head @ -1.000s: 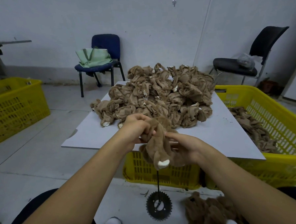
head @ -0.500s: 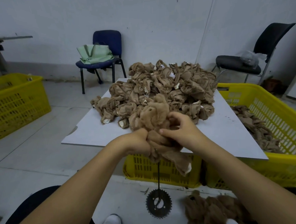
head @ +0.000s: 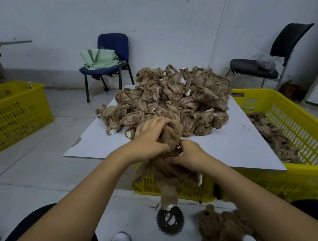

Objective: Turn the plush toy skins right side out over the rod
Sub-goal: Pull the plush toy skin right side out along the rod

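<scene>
A heap of skins sits on the tabletop, which rests on a crate. Right of it stands another crate holding more skins. A third crate sits far left. Two chairs stand behind. On the floor in front lie a sprocket and finished toys.

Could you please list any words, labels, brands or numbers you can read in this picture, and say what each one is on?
None can be read.
Green bag on the blue chair: dark print near its lower edge, too small and blurred to read.
Yellow crates, plush skins, sprocket base: no text visible.
</scene>
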Action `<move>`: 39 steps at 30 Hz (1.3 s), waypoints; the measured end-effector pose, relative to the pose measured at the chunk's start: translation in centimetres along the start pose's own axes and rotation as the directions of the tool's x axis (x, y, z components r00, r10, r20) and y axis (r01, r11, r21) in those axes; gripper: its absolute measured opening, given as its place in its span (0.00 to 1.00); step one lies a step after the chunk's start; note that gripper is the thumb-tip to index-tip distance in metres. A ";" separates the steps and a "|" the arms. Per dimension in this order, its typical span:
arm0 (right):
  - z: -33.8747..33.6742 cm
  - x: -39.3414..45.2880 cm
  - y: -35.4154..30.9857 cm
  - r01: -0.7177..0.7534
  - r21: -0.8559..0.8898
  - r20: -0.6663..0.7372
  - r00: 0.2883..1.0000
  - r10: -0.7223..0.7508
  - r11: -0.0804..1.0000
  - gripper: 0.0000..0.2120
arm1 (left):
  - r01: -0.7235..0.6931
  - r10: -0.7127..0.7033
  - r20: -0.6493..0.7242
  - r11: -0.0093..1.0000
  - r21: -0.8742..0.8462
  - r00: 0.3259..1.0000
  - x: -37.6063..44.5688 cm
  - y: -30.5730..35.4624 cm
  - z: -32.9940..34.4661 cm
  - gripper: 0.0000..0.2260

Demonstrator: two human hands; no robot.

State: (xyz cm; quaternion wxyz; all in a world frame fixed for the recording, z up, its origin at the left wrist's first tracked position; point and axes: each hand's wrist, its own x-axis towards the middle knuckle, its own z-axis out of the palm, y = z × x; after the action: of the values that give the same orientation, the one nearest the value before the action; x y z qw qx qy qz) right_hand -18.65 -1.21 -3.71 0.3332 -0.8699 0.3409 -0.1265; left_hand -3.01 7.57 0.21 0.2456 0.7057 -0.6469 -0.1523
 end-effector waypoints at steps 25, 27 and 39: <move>-0.7 -0.1 -1.2 0.126 0.310 -0.347 0.938 -0.012 0.942 0.09 | 0.033 -0.176 -0.327 0.916 -0.400 0.929 0.1 0.4 -2.1 0.12; -0.6 0.0 -1.1 0.125 0.288 -0.277 0.960 -0.042 0.949 0.08 | 0.124 -0.212 -0.207 0.921 -0.370 0.955 0.0 -0.1 -2.3 0.12; -1.2 0.3 1.0 -0.173 0.252 0.006 0.984 0.177 0.952 0.17 | 0.102 -0.089 -0.123 0.989 0.106 0.988 -0.1 0.9 -0.7 0.05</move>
State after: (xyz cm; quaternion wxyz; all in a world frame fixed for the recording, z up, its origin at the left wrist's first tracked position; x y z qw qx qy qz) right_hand -19.51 -2.54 -3.54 0.4480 -0.7860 0.4003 -0.1458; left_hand -3.42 7.76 1.22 0.2358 0.7563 -0.6043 -0.0856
